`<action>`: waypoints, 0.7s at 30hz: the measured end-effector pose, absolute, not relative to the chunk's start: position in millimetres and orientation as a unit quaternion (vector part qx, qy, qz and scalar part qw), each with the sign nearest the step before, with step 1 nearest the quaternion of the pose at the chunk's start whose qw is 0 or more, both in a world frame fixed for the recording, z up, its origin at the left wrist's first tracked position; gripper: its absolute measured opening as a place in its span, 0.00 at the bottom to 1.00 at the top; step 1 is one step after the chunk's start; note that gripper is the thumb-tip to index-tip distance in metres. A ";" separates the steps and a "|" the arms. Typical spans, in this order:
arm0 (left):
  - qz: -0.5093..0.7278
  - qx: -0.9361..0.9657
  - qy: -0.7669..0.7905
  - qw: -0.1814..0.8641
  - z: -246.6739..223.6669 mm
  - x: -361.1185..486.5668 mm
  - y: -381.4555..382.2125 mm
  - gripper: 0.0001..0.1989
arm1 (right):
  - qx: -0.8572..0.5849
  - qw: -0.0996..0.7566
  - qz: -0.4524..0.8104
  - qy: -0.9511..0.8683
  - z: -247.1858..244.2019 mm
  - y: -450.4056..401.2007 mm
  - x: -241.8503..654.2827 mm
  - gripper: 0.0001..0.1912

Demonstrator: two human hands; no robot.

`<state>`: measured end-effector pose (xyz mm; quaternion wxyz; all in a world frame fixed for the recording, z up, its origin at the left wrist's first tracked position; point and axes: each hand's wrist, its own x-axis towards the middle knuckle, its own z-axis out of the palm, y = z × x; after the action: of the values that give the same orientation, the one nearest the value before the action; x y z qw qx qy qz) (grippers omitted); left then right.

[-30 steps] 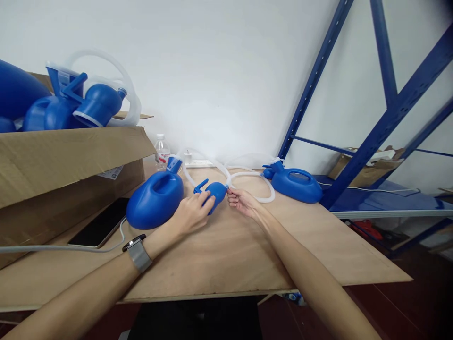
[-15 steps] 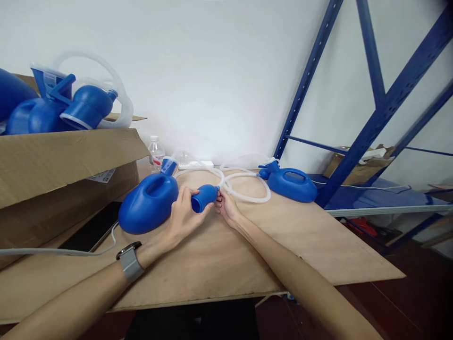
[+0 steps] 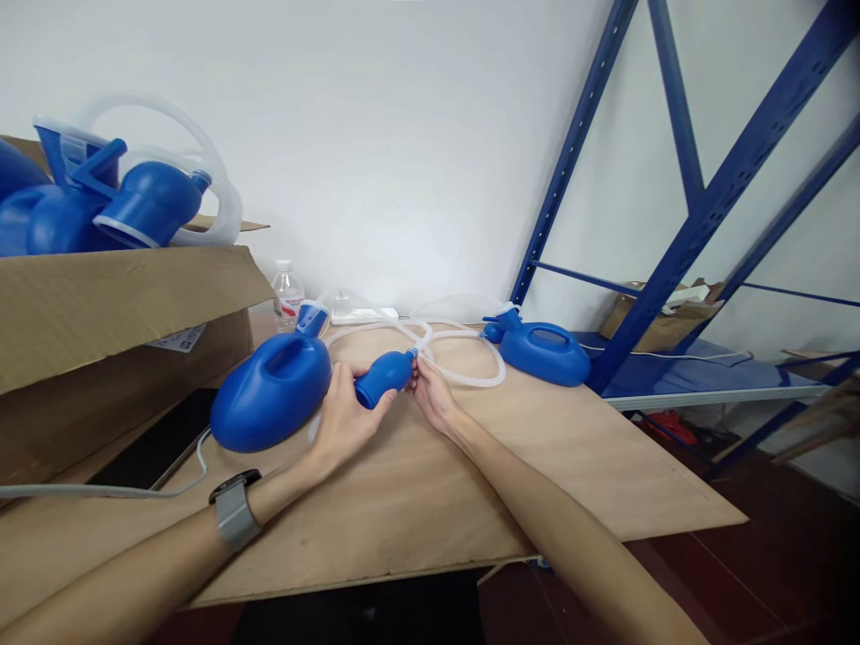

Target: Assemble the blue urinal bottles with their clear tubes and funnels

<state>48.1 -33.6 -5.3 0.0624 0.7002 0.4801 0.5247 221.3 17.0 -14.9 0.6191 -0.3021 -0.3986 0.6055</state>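
My left hand (image 3: 346,417) is wrapped round the wide end of a small blue funnel-like piece (image 3: 385,380). At its narrow neck, the fingers of my right hand (image 3: 430,390) pinch the end of a clear white tube (image 3: 425,340) where it meets the neck. A large blue bottle with a handle (image 3: 269,394) lies just left of my left hand, its blue cup-shaped mouth (image 3: 312,318) pointing up and back. Coils of the tube (image 3: 494,380) rest on the table behind my hands. Another blue bottle (image 3: 546,354) lies farther right.
An open cardboard box (image 3: 127,287) holding blue bottles and tubing fills the left side. Near it are a black flat device (image 3: 158,443), a grey cable (image 3: 134,491) and a water bottle (image 3: 288,291). A white power strip (image 3: 363,316) lies by the wall; blue shelving (image 3: 692,233) stands right.
The view has shifted slightly, moving most things left. The small blue piece has turned in my left hand, so its open end shows less. My right hand stays at its neck.
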 end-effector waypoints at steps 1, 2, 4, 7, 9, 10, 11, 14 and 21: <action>0.511 0.720 0.468 0.034 -6.0 45.5 -31.7 0.18 | -0.305 0.609 0.610 -0.404 -15.7 17.5 223.6 0.18; 0.495 0.740 0.454 0.005 -6.4 42.2 -29.3 0.17 | -0.308 0.598 0.617 -0.409 -15.9 17.7 225.8 0.18; 0.455 0.782 0.423 -0.049 -6.3 34.5 -23.7 0.17 | -0.310 0.579 0.630 -0.415 -14.6 17.3 230.3 0.18; 0.378 0.827 0.398 -0.121 -4.4 23.3 -15.5 0.17 | -0.315 0.557 0.646 -0.416 -10.9 15.3 236.5 0.18; 0.320 0.848 0.390 -0.163 -2.8 18.4 -11.9 0.15 | -0.326 0.543 0.652 -0.417 -8.9 14.4 240.0 0.17; 0.296 0.857 0.382 -0.182 -2.1 17.0 -10.9 0.14 | -0.333 0.536 0.654 -0.416 -8.1 14.4 241.5 0.16; 0.276 0.864 0.369 -0.202 -1.3 16.3 -10.5 0.14 | -0.342 0.530 0.655 -0.416 -7.3 14.8 242.9 0.16; 0.243 0.881 0.314 -0.257 1.6 16.9 -12.4 0.16 | -0.372 0.510 0.655 -0.414 -4.4 17.9 246.8 0.15; 0.238 0.865 0.214 -0.386 4.4 21.2 -16.8 0.17 | -0.423 0.495 0.640 -0.408 4.3 24.4 251.1 0.18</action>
<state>21.2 -16.8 4.4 -0.3857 0.8652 0.2139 0.2384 251.1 24.4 4.3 0.4949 -0.4230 -0.4080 0.6401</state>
